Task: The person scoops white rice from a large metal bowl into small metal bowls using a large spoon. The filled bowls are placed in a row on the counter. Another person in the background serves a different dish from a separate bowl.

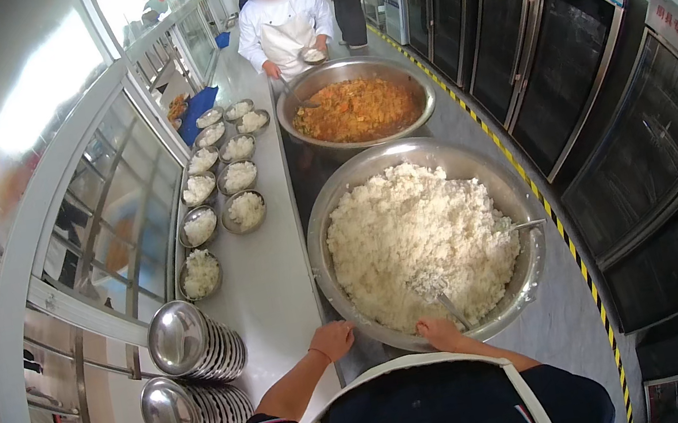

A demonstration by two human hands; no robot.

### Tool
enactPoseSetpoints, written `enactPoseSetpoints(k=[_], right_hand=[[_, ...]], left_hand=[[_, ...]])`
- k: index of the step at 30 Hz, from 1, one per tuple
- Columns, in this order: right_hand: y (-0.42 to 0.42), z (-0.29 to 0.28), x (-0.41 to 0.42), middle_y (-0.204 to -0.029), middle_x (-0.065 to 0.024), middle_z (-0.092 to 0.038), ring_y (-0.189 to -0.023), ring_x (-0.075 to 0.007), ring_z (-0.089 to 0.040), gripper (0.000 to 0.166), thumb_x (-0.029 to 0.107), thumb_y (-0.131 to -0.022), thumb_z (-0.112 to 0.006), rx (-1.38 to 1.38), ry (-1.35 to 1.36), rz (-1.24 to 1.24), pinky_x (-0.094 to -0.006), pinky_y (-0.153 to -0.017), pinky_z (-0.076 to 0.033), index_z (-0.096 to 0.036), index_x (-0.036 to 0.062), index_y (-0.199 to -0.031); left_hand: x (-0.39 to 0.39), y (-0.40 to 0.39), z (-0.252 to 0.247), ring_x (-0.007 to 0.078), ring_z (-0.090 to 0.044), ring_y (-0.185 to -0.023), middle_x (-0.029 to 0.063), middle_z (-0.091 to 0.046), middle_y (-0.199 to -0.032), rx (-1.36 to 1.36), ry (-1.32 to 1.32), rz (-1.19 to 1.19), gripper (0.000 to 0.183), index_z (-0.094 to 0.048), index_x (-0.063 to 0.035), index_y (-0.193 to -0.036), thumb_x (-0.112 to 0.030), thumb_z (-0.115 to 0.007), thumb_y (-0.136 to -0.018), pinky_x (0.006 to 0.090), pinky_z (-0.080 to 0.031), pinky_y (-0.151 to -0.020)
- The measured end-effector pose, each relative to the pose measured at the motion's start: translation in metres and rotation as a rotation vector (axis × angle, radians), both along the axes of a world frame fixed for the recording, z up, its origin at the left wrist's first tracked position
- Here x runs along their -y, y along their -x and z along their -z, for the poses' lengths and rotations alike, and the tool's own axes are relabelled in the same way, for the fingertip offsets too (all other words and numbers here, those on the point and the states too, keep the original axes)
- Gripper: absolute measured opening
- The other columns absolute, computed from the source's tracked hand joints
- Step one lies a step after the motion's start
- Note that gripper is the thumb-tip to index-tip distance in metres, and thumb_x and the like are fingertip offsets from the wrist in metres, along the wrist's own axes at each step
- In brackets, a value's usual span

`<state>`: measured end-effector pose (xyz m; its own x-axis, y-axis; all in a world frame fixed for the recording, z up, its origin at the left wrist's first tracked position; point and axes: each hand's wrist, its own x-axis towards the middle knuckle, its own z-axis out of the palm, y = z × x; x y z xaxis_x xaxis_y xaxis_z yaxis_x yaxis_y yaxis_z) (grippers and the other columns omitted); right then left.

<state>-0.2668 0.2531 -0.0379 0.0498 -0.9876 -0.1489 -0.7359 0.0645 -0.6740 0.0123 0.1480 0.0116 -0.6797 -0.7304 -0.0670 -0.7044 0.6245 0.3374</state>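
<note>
A large steel basin [538, 259] heaped with white rice [409, 226] stands right in front of me. My right hand [439, 333] is curled over its near rim, beside the handle of a spoon or ladle [453, 310] whose head is sunk in the rice. At the basin's near left side, my left hand [332, 341] rests by the rim and the counter edge; its fingertips are hard to make out. Another handle [528, 225] sticks out over the right rim. Steel bowls of rice [246, 211] stand in rows on the counter [275, 269] to the left.
Two stacks of upturned steel bowls [179, 339] [174, 414] are at the near left. Beyond the rice is a basin of orange-brown stew [362, 107]. A co-worker [283, 19] there holds a ladle [294, 92] and a bowl [313, 54]. Glass-door cabinets [542, 56] line the right.
</note>
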Motion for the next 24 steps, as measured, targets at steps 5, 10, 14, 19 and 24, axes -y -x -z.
enactPoseSetpoints(k=[5, 10, 14, 19, 24], right_hand=[[0.007, 0.016, -0.001, -0.076, -0.016, -0.06, -0.072, -0.0364, -0.057, 0.022, 0.027, -0.087, -0.043, 0.06, 0.038, 0.0, -0.0462, -0.06, -0.043, -0.054, 0.009, -0.094], [0.006, 0.004, -0.001, -0.075, -0.0139, -0.059, -0.073, -0.0347, -0.056, 0.017, 0.013, -0.082, -0.044, 0.106, 0.103, 0.09, -0.0429, -0.063, -0.043, -0.053, 0.0071, -0.094], [0.008, 0.001, 0.001, -0.074, -0.0118, -0.058, -0.071, -0.032, -0.056, 0.02, 0.007, -0.079, -0.039, 0.198, 0.11, 0.121, -0.0395, -0.063, -0.043, -0.054, 0.0081, -0.093], [0.009, 0.007, 0.005, -0.074, -0.0116, -0.058, -0.073, -0.0305, -0.056, 0.02, 0.005, -0.077, -0.037, 0.23, 0.095, 0.053, -0.0384, -0.063, -0.043, -0.054, 0.0081, -0.087], [0.01, 0.011, 0.002, -0.079, -0.0137, -0.059, -0.078, -0.0315, -0.056, 0.017, 0.012, -0.081, -0.04, 0.139, 0.083, -0.039, -0.0391, -0.067, -0.043, -0.056, 0.0071, -0.085]], left_hand=[[0.004, -0.001, 0.008, 0.0288, -0.058, -0.074, 0.0106, -0.06, -0.076, -0.001, -0.017, 0.013, 0.016, -0.059, -0.0089, -0.083, -0.019, -0.048, -0.077, 0.043, -0.047, -0.061], [0.004, 0.0, 0.011, 0.029, -0.058, -0.074, 0.0111, -0.06, -0.075, -0.05, -0.004, -0.006, 0.016, -0.059, -0.0086, -0.081, -0.019, -0.049, -0.076, 0.0423, -0.046, -0.062], [0.004, 0.0, 0.007, 0.0284, -0.058, -0.074, 0.0105, -0.06, -0.074, -0.029, -0.002, -0.011, 0.016, -0.059, -0.0089, -0.082, -0.02, -0.049, -0.077, 0.0412, -0.047, -0.062], [0.004, -0.003, 0.011, 0.0284, -0.058, -0.072, 0.0103, -0.06, -0.073, -0.087, 0.031, 0.002, 0.016, -0.059, -0.0098, -0.084, -0.019, -0.048, -0.077, 0.0411, -0.047, -0.062], [0.004, 0.001, 0.0, 0.0284, -0.058, -0.072, 0.0104, -0.06, -0.073, -0.063, 0.024, -0.003, 0.016, -0.059, -0.0092, -0.083, -0.019, -0.048, -0.077, 0.0412, -0.046, -0.061]])
